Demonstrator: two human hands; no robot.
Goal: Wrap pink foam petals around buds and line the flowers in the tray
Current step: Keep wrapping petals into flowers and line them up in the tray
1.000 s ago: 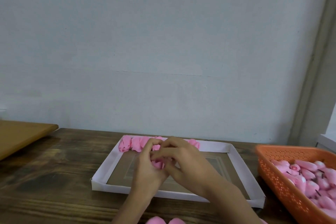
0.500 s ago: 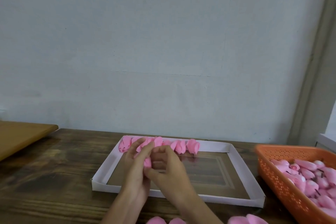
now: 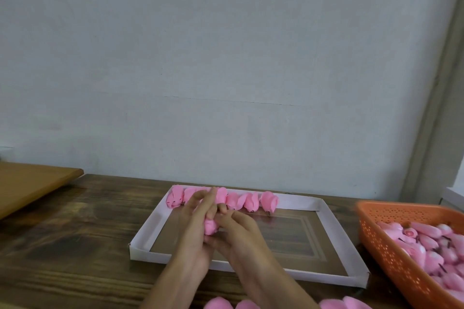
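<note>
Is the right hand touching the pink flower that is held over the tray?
Touching. The head view shows the right hand with fingers curled onto the pink flower, with no gap; the left hand presses its other side.

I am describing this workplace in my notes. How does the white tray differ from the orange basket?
The white tray has low, plain walls; the orange basket has higher, perforated walls. The tray holds pink flowers in one row along its far wall; the basket holds pink pieces in a loose heap. Both stand on the wooden table.
</note>
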